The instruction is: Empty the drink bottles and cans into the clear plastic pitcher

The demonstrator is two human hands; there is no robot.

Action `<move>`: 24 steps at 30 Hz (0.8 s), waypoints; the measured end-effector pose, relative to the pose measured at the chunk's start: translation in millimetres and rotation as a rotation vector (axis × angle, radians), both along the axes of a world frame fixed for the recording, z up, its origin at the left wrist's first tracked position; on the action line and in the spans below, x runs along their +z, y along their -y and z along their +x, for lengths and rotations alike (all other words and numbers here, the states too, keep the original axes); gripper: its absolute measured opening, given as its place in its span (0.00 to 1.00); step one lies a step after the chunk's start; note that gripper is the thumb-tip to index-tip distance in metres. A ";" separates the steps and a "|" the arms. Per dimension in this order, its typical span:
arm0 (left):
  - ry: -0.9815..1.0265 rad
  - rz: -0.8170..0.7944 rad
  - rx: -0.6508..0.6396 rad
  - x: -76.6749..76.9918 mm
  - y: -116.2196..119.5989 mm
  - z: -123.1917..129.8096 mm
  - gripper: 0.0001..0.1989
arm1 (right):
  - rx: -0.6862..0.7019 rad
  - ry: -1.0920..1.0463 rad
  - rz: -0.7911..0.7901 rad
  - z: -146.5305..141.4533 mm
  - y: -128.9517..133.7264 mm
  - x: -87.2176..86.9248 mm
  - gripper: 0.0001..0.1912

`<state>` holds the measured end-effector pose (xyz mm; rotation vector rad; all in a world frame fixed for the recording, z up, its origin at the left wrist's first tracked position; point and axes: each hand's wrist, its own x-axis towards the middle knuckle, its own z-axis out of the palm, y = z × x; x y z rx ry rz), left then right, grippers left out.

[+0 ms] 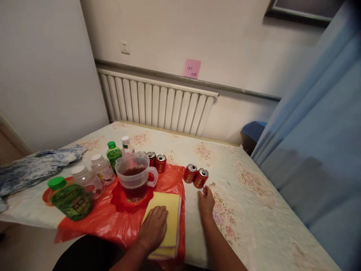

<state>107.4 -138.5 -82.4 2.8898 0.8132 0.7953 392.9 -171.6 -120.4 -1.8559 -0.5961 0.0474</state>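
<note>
My left hand lies flat on a folded yellow cloth with its fingers stretched out. My right hand rests on the table just in front of two red drink cans, the left can and the right can. Its fingers are loosely curled, with a gap between thumb and fingers, and they seem to hold nothing. Left of the cloth, a clear plastic jug with dark reddish liquid stands in a red scalloped dish. Behind it are more red cans, partly hidden by the jug.
A red plastic sheet lies under the jug and cloth. To the left stand green-capped bottles and white-capped bottles. Crumpled blue-patterned fabric lies at the table's left. A radiator and a blue curtain border the table.
</note>
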 end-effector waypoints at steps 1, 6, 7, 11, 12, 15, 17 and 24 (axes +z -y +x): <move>-0.004 -0.004 -0.001 0.8 0.3 0.1 0.17 | 0.005 -0.003 -0.004 -2.0 1.9 0.0 0.30; -0.014 -0.024 0.011 4.7 2.5 0.5 0.17 | 0.050 -0.002 -0.015 -11.2 11.2 3.0 0.25; -0.013 -0.030 0.016 5.1 2.9 0.6 0.16 | 0.058 0.000 -0.017 -12.8 12.7 4.2 0.24; -0.017 -0.051 0.029 5.6 3.9 0.5 0.15 | 0.084 0.006 -0.021 -18.8 16.9 10.8 0.22; -0.017 -0.053 0.034 5.7 4.1 0.4 0.15 | 0.089 0.008 -0.023 -20.2 17.8 12.7 0.21; -0.017 -0.052 0.046 6.2 4.9 0.0 0.16 | 0.104 0.023 -0.027 -24.6 21.5 18.3 0.19; -0.017 -0.046 0.047 5.8 5.1 -0.4 0.16 | 0.115 0.037 -0.025 -28.5 24.5 21.7 0.18; 0.022 -0.028 0.050 -5.8 3.0 -1.3 0.18 | 0.264 0.106 0.040 -60.3 8.6 44.8 0.17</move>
